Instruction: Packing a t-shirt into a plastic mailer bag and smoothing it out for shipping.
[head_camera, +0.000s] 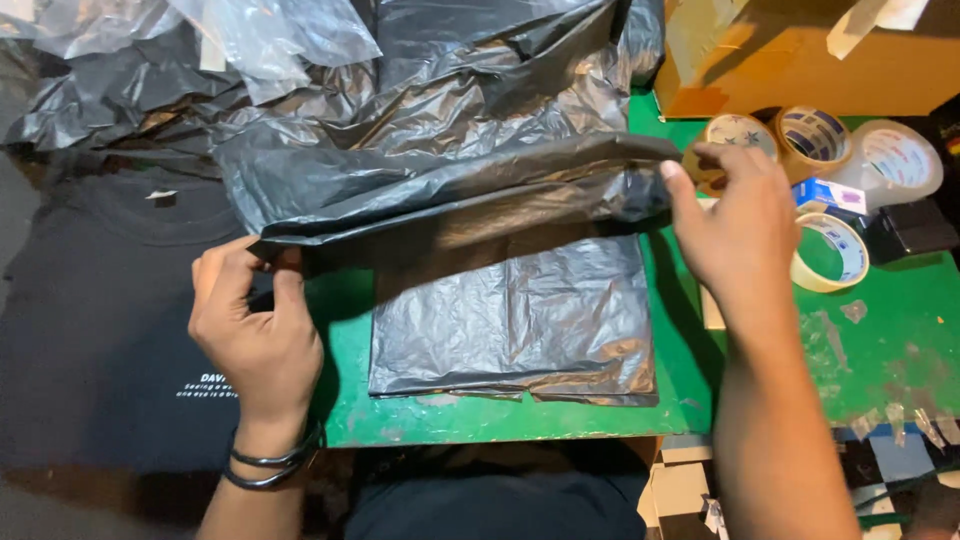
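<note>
A grey plastic bag (450, 190) lies stretched across the middle of the green table (880, 300). My left hand (255, 320) pinches its lower left corner. My right hand (735, 225) grips the right end of the same raised edge. Under that lifted edge a folded, flat grey plastic packet (520, 320) rests on the table. Dark bracelets circle my left wrist.
Several rolls of clear tape (830, 250) sit at the right behind my right hand, with a cardboard box (800, 60) at the back right. A black garment with white print (100, 340) covers the left. More clear plastic bags (250, 40) pile up at the back left.
</note>
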